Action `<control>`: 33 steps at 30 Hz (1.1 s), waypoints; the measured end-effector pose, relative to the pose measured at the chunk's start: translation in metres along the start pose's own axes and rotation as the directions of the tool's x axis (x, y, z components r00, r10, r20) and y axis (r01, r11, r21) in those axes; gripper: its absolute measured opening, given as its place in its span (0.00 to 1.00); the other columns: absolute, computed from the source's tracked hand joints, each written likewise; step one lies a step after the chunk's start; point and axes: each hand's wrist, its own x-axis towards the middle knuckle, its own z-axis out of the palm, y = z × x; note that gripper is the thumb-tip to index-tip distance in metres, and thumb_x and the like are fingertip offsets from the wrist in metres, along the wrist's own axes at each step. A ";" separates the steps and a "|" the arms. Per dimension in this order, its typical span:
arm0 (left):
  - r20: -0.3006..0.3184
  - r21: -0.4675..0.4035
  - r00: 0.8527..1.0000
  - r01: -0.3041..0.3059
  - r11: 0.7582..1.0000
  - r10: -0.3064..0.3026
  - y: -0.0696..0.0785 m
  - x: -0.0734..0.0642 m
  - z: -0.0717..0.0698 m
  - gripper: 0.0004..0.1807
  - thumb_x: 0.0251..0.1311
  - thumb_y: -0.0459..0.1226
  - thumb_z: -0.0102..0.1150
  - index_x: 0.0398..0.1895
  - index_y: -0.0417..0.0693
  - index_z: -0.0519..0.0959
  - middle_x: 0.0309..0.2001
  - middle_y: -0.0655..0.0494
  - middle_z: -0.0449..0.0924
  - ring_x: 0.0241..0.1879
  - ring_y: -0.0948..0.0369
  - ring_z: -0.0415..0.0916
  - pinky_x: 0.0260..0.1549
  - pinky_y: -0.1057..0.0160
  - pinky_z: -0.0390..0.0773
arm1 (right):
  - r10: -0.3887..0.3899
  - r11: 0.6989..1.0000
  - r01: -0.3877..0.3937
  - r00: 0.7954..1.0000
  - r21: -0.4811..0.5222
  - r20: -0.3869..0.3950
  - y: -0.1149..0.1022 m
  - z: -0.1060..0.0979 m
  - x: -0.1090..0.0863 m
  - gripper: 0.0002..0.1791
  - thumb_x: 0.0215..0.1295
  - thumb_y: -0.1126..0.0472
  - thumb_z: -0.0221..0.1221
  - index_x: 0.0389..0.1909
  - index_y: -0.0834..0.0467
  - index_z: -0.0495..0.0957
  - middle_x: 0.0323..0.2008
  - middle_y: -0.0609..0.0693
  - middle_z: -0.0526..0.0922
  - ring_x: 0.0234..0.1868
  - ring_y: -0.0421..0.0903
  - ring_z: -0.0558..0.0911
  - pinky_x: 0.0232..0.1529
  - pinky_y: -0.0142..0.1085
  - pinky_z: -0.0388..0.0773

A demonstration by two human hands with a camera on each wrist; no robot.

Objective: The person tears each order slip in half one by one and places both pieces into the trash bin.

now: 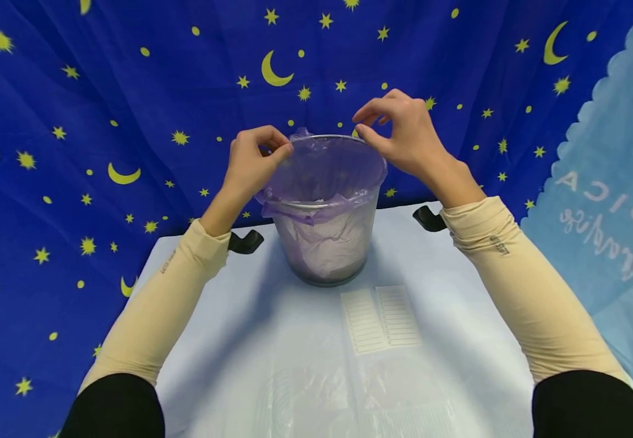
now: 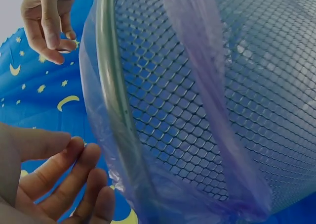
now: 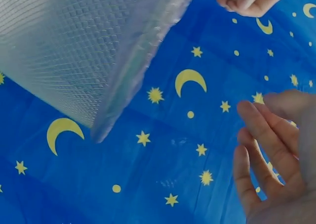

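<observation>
A round wire-mesh wastebasket (image 1: 343,234) stands at the back of the table. Inside it is a thin purple trash bag (image 1: 327,164), its edge folded outward over the metal rim (image 2: 111,75). By the basket's left rim is my left hand (image 1: 256,155), fingers loosely bent, thumb close to the index fingertip, nothing between them. My right hand (image 1: 406,131) hovers above the right rim with thumb and fingers apart, holding nothing. From the right wrist, the bag-covered rim (image 3: 128,80) appears a little away from those fingers (image 3: 261,130).
Two white lined paper strips (image 1: 380,319) lie in front of the basket. Clear plastic (image 1: 349,395) covers the table's near part. Behind hangs a blue cloth (image 1: 185,91) with yellow moons and stars; a light blue cloth (image 1: 612,182) hangs at right.
</observation>
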 end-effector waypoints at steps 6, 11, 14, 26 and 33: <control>0.034 -0.005 0.998 -0.050 0.999 0.050 0.005 -0.009 0.001 0.05 0.69 0.36 0.67 0.38 0.43 0.88 0.36 0.49 0.87 0.34 0.60 0.79 0.37 0.68 0.77 | -0.054 0.998 0.055 0.998 0.041 -0.039 0.000 0.002 -0.013 0.07 0.72 0.61 0.66 0.44 0.59 0.90 0.39 0.54 0.91 0.45 0.50 0.83 0.48 0.45 0.82; 0.067 -0.019 0.995 -0.066 0.998 0.067 0.009 -0.019 0.002 0.06 0.69 0.37 0.67 0.38 0.43 0.88 0.36 0.50 0.87 0.35 0.61 0.79 0.39 0.65 0.78 | -0.062 0.995 0.065 0.997 0.074 -0.047 -0.003 0.006 -0.025 0.06 0.72 0.61 0.67 0.41 0.58 0.90 0.37 0.53 0.90 0.42 0.49 0.84 0.46 0.46 0.83; 0.067 -0.023 0.995 -0.079 0.997 0.080 0.009 -0.024 -0.001 0.05 0.69 0.36 0.67 0.38 0.43 0.88 0.37 0.50 0.88 0.37 0.61 0.79 0.40 0.66 0.78 | -0.064 0.995 0.068 0.997 0.073 -0.046 -0.003 0.008 -0.031 0.06 0.72 0.61 0.67 0.40 0.58 0.90 0.36 0.54 0.90 0.41 0.49 0.84 0.45 0.45 0.83; 0.076 -0.003 0.996 -0.043 0.999 0.043 -0.003 -0.040 -0.017 0.06 0.71 0.37 0.66 0.39 0.43 0.88 0.37 0.49 0.87 0.37 0.57 0.79 0.40 0.68 0.77 | 0.020 1.000 -0.018 0.999 0.023 -0.050 0.017 -0.002 -0.062 0.07 0.72 0.61 0.67 0.42 0.60 0.90 0.36 0.54 0.89 0.41 0.47 0.83 0.43 0.34 0.79; 0.039 -0.001 0.999 -0.023 1.000 0.023 -0.013 -0.051 -0.026 0.07 0.71 0.38 0.67 0.39 0.44 0.89 0.39 0.50 0.88 0.38 0.60 0.80 0.41 0.67 0.76 | 0.054 0.998 -0.052 0.996 0.022 -0.068 0.024 -0.003 -0.079 0.05 0.71 0.62 0.67 0.41 0.59 0.89 0.36 0.53 0.88 0.40 0.48 0.84 0.43 0.30 0.77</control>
